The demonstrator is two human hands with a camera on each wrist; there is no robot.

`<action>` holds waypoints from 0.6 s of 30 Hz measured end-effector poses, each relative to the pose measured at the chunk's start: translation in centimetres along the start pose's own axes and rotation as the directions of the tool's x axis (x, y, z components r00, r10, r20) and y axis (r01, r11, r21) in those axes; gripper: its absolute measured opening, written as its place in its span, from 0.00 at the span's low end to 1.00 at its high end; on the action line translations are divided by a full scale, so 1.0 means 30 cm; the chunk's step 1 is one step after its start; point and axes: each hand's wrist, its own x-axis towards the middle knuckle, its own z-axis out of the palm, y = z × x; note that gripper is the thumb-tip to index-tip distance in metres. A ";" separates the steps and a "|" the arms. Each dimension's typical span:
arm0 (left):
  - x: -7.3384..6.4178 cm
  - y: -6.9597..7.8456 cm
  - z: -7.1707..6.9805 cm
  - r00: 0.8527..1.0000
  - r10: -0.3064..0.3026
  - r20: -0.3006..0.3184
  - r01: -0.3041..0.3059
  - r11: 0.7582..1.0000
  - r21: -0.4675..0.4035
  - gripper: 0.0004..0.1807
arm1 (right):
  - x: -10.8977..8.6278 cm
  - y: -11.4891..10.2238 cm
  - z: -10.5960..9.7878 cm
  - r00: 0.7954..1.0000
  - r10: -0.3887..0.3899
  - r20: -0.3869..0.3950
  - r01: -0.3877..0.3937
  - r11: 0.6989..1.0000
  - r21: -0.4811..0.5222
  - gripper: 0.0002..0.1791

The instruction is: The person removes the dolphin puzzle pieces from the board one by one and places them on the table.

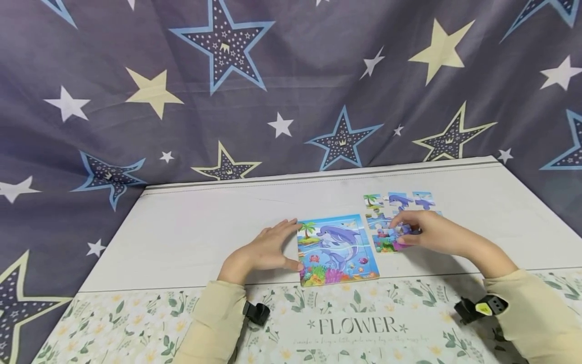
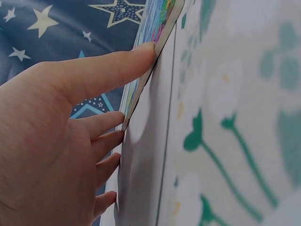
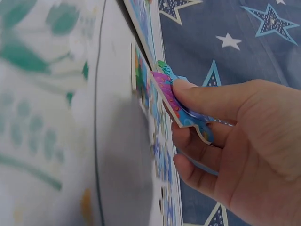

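Note:
A square dolphin puzzle board [image 1: 338,242] lies flat on the table. My left hand [image 1: 268,248] is at its left side, thumb and fingers nearly straight; in the left wrist view the thumb tip touches the edge of the board [image 2: 165,32]. To the right of the board, my right hand [image 1: 432,232] pinches a jigsaw piece with pink and blue printing [image 3: 167,92] between thumb and fingers. That piece is tilted up above several other jigsaw pieces [image 1: 374,201], which lie in loose rows. The hand hides some of these pieces in the head view.
The white tabletop [image 1: 204,217] carries a floral cloth or mat [image 1: 354,323] with printed lettering along its front. Behind the table hangs a dark curtain [image 1: 291,76] with stars. A black strap device [image 1: 256,313] sits at the left wrist, another [image 1: 477,308] at the right.

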 end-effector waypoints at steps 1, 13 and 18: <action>-0.001 0.001 0.000 1.000 -0.002 0.001 0.002 1.000 0.002 0.55 | -0.004 0.008 -0.002 1.000 0.001 -0.008 -0.002 1.000 -0.014 0.13; -0.001 0.007 -0.002 1.000 -0.004 0.006 0.004 1.000 0.001 0.55 | -0.046 0.073 -0.016 0.996 0.081 -0.029 -0.081 0.996 -0.019 0.13; -0.001 0.004 0.000 1.000 -0.007 0.003 0.007 1.000 0.001 0.56 | -0.046 0.071 -0.008 0.994 0.105 -0.022 -0.105 0.994 -0.021 0.13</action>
